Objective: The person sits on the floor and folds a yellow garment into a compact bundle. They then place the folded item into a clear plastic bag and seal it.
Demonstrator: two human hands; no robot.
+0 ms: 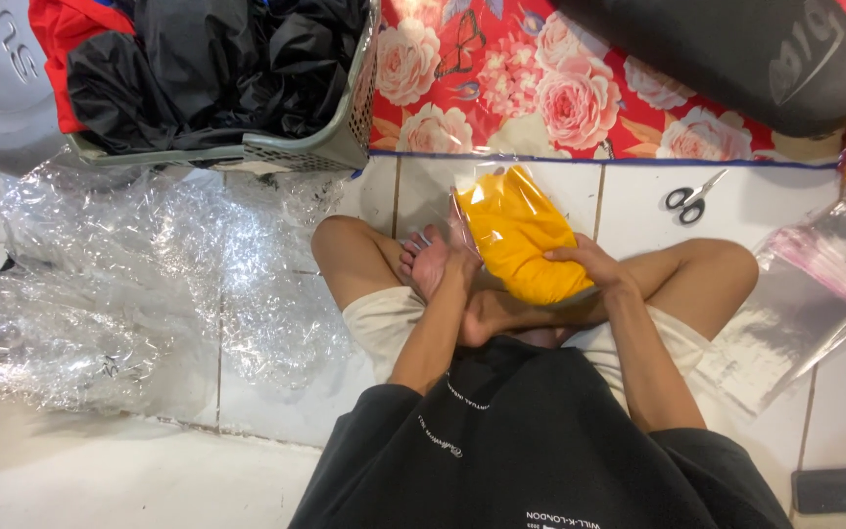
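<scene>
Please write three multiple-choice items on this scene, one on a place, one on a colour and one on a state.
1. Where do the scissors lie?
A. in the basket
B. on the white tile floor, near the floral mat
C. on the person's lap

2. What colour is the folded cloth in the clear bag?
A. yellow
B. green
C. blue

3. What is the right hand doing?
A. holding the scissors
B. hanging free in the air
C. resting on the bag

Answers:
1 B, they sit on a tile just below the mat edge.
2 A, the bag's contents are plain yellow.
3 C, its fingers lie flat on the bag's lower right side, while the left hand is at its left edge.
</scene>
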